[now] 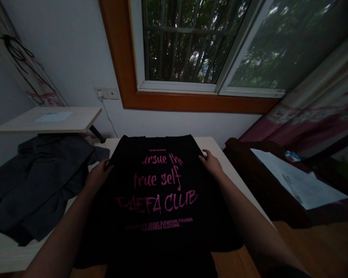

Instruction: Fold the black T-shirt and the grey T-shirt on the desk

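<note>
- Head view: a black shirt [162, 247] with pink lettering [156, 179], "true self" among the words, lies spread on a pale desk [208, 142], its lower part reaching past the near edge.
- The left hand [100, 173] is at the shirt's left side edge, thumb tip touching the cloth; whether its fingers are clamped on the fabric, I cannot tell.
- The right hand [212, 164] is at the opposite side edge, thumb tip on the cloth and index finger just beyond it; I cannot tell whether these fingers grip it.
- Left of the shirt, a dark grey garment [43, 173] lies heaped, partly beneath a raised board [14, 122] bearing a paper [53, 116].
- Behind, a white cable [107, 112] hangs from a wall socket [106, 93], left of an orange-brown framed window [188, 46].
- At right, white sheets [295, 177] rest on a dark brown piece of furniture [249, 177], near a curtain [316, 96] and above a wooden floor [330, 243].
</note>
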{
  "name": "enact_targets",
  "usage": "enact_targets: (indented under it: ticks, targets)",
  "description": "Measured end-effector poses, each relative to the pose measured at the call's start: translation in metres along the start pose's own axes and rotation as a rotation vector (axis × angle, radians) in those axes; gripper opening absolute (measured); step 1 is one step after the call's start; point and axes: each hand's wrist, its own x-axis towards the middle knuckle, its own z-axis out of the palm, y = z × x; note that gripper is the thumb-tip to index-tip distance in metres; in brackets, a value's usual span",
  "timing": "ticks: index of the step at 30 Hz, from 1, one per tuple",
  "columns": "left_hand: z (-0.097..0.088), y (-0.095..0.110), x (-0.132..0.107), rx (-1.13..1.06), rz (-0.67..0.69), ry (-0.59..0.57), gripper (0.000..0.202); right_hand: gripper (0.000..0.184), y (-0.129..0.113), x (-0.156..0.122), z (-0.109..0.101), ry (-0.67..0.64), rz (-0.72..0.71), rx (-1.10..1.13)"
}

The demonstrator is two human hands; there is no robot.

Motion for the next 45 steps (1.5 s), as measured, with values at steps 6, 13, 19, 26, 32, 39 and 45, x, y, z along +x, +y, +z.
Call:
enact_targets:
  ticks: [6, 13, 19, 26, 32, 39, 45]
  targets:
    - [0.004, -0.008, 0.000, -0.097, 0.190, 0.039, 0.049, 0.039, 0.003, -0.022, 0.000, 0.062, -0.051, 0.069]
    - [0.005, 0.001, 0.008, -0.024, 0.144, 0.094, 0.040, 0.041, -0.001, -0.010, 0.007, 0.085, -0.019, 0.120]
    - [0.006, 0.009, 0.029, -0.015, 0.107, 0.112, 0.042, 0.043, -0.014, 0.019, 0.007, 0.050, 0.024, 0.084]
    - [0.001, 0.021, 0.050, -0.007, 0.072, 0.098, 0.039, 0.045, -0.030, 0.037, 0.006, 0.050, 0.041, 0.059]
    - [-0.007, 0.014, 0.020, -0.046, 0.062, 0.077, 0.053, 0.052, -0.018, 0.015, -0.005, 0.026, 0.027, 0.043]
    - [-0.022, 0.006, -0.068, 0.019, -0.075, -0.001, 0.060, 0.052, -0.002, -0.069, -0.018, 0.041, -0.071, -0.208]
    - [-0.031, 0.012, -0.139, 0.318, -0.159, 0.016, 0.060, 0.048, 0.014, -0.129, -0.023, 0.041, -0.035, -0.403]
